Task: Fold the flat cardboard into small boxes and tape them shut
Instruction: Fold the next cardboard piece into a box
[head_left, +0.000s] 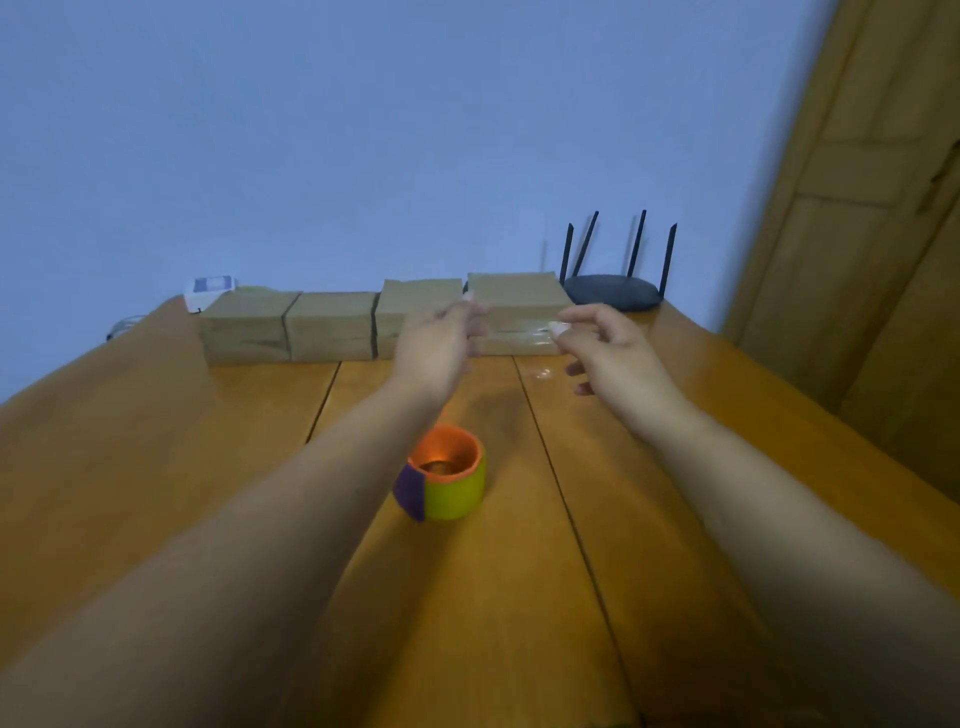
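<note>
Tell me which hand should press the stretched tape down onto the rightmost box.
Left, probably. The left hand holds its tape end right in front of the rightmost box, near its left edge. The right hand pinches the other end just off the box's right side.

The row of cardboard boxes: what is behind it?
Behind the boxes stand a black router at the right end and a small white device at the left. The boxes hide whatever lies low behind their middle.
</note>
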